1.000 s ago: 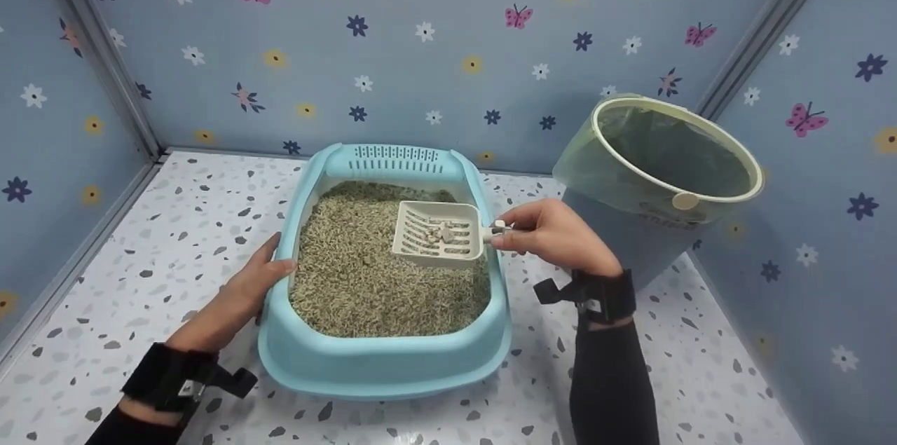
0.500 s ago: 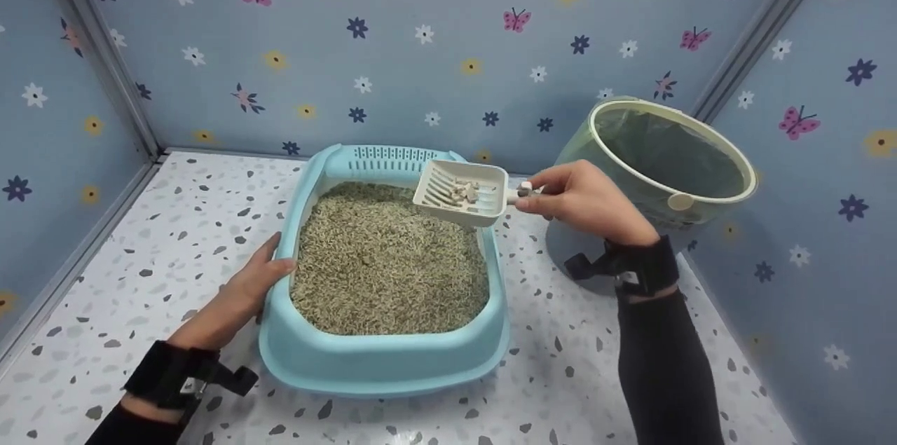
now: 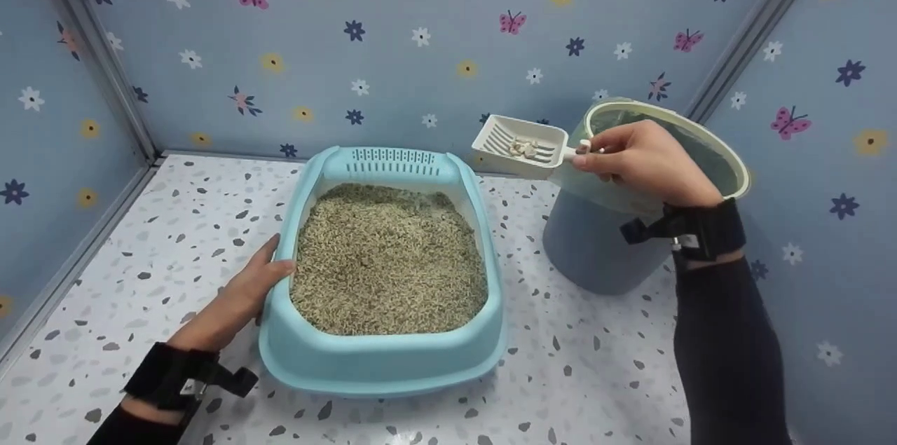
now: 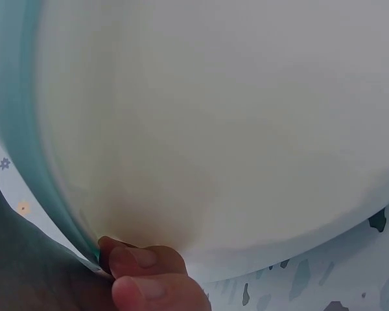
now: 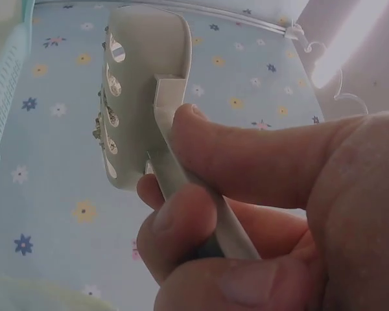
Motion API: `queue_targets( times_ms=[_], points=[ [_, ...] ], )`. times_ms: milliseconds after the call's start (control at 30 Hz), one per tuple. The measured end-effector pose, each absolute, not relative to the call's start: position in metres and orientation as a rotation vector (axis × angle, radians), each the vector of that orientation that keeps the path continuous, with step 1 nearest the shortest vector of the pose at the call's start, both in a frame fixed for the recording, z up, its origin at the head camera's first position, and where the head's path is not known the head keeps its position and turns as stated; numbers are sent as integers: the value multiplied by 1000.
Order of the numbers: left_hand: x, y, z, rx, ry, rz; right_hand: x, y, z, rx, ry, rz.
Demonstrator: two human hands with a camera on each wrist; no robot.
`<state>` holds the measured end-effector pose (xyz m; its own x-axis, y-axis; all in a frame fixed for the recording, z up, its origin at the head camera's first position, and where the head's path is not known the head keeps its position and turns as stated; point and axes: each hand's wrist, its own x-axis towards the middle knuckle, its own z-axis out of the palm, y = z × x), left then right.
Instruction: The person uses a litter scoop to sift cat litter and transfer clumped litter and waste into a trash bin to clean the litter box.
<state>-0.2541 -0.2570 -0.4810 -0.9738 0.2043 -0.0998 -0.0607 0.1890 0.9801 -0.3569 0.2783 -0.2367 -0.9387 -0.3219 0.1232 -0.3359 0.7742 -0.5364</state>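
My right hand (image 3: 645,158) pinches the handle of a cream litter scoop (image 3: 501,140), the thumb along one side and curled fingers on the other. A few pale clumps (image 3: 523,148) lie on its slotted bed, held level just left of the bin's mouth. In the right wrist view the scoop (image 5: 146,97) shows its slots from the side, with bits poking through. My left hand (image 3: 245,294) grips the left rim of a light blue litter box (image 3: 382,364), thumb over the edge. Its fingertips (image 4: 159,291) curl under the rim against the pale outer wall. Brown pellet litter (image 3: 392,263) fills the box.
A blue-grey bin (image 3: 596,242) with a cream ring and a pale green bag liner (image 3: 585,179) stands at the back right, partly behind my right hand. Flowered wall panels (image 3: 420,66) enclose the speckled tabletop (image 3: 546,375) at the back and sides.
The right hand has lifted the scoop with its clumps from over the litter and carried it right and back to the bin. The left hand has stayed on the box rim.
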Motion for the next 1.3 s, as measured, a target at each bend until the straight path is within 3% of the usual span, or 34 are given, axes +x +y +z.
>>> queue_targets(
  times_ms=[533,1300],
  points=[
    [-252,-257,-482,173,2264,1880,-372,351,-208,198,-2961,927],
    [-253,-258,-481,121,2261,1852,-384,404,-218,23,-2890,955]
  ],
)
